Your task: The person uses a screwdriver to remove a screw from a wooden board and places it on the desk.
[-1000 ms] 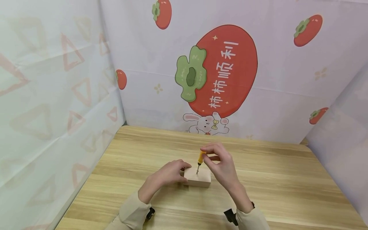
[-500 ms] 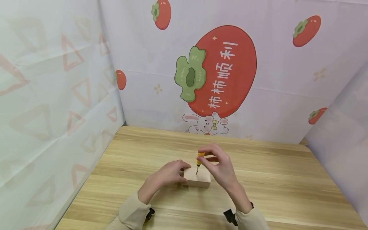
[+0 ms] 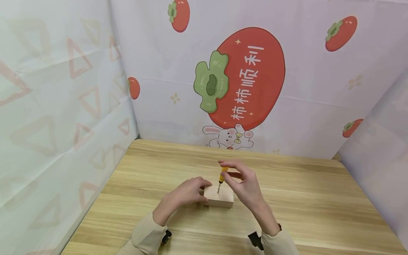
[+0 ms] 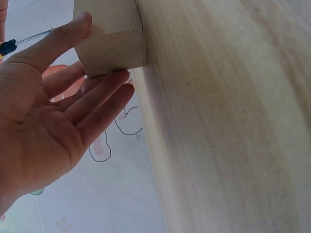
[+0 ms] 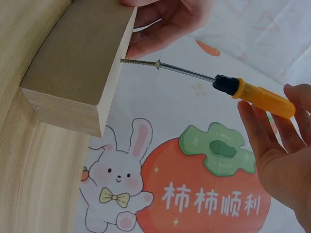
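A pale wooden block lies flat on the table. My left hand holds its left end; in the left wrist view the thumb and fingers span the block. In the right wrist view a screw stands out of the block's top face, its point at the wood. Against the screw's head sits the tip of a screwdriver with a yellow handle and black collar. My right hand pinches the handle's upper part between thumb and fingers. The screwdriver stands nearly upright, leaning slightly right in the head view.
The wood-grain table extends on both sides of the block. Behind it hangs a white cloth printed with persimmons and a rabbit, and another printed cloth closes off the left. Black wrist straps show at the sleeves.
My right fingers have shifted around the screwdriver handle, and its tilt has wavered slightly. The left hand and the block have stayed in place.
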